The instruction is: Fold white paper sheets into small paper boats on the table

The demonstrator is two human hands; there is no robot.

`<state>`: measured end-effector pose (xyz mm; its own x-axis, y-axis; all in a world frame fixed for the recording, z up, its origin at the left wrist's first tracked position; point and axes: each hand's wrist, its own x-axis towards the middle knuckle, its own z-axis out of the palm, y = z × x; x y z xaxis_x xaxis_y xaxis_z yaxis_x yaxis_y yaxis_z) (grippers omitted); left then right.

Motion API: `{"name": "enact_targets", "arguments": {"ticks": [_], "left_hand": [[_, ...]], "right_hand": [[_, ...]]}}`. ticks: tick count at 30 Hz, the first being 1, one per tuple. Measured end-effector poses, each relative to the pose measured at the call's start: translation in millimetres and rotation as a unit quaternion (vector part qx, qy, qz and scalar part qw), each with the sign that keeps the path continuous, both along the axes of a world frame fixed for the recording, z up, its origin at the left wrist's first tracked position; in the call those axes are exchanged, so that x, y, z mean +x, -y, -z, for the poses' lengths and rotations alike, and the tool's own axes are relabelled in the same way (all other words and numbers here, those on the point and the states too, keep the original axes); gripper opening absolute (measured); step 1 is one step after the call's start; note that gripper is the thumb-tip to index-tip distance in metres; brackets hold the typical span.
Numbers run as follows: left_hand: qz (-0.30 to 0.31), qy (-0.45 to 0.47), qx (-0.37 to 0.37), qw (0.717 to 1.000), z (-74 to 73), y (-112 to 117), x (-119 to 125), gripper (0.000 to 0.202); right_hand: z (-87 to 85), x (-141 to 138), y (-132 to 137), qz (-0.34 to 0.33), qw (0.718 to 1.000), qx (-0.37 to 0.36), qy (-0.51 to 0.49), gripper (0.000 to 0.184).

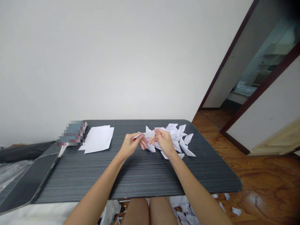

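My left hand point(132, 144) and my right hand point(162, 140) are raised just above a dark striped table point(131, 175), both pinching one small white folded paper piece point(147, 134) between their fingertips. The left hand grips its left end, the right hand its right end. Directly behind and to the right of my right hand lies a pile of several white folded paper shapes point(180, 139) on the tabletop.
A stack of flat white paper sheets point(98, 139) lies at the table's back left, beside a blurred-out object point(72, 132). A dark laptop-like slab point(28, 182) sits off the left edge. Paper scraps point(187, 212) litter the wooden floor point(264, 184). An open doorway point(255, 78) is at right.
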<state>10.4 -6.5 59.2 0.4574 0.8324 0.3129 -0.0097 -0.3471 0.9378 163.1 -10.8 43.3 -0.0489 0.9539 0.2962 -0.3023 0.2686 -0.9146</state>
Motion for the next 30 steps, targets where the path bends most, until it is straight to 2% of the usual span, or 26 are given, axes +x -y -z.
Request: {"name": "enact_targets", "arguments": {"ticks": [6,10,15,19,22,26,30], "left_hand": [[0.013,0.016,-0.034,0.999,1.0,-0.1,1.3,0.029],[0.031,0.040,-0.104,0.993,2.9,-3.1,-1.1,0.033],[0.102,0.085,-0.180,0.975,3.8,-7.8,-7.7,0.042],[0.152,0.104,-0.193,0.964,3.1,-7.9,-10.1,0.046],[0.168,0.102,-0.200,0.960,2.4,-6.9,-9.7,0.052],[0.152,0.104,-0.201,0.962,1.3,-7.1,-9.4,0.059],[0.083,0.107,-0.187,0.973,0.9,-10.1,-13.3,0.057]], "right_hand": [[-3.0,-0.8,1.7,-0.016,0.999,-0.007,0.038,0.019],[-4.8,0.0,3.3,-0.011,0.998,-0.021,0.055,0.022],[-7.6,4.3,4.7,-0.034,0.998,-0.048,0.022,0.029],[-11.9,5.6,6.3,-0.085,0.994,-0.063,-0.019,0.031],[-12.1,4.8,5.9,-0.078,0.994,-0.071,-0.035,0.031],[-7.8,4.1,4.7,-0.062,0.996,-0.065,-0.017,0.033],[-4.5,4.9,4.0,-0.071,0.997,-0.015,0.025,0.033]]}}
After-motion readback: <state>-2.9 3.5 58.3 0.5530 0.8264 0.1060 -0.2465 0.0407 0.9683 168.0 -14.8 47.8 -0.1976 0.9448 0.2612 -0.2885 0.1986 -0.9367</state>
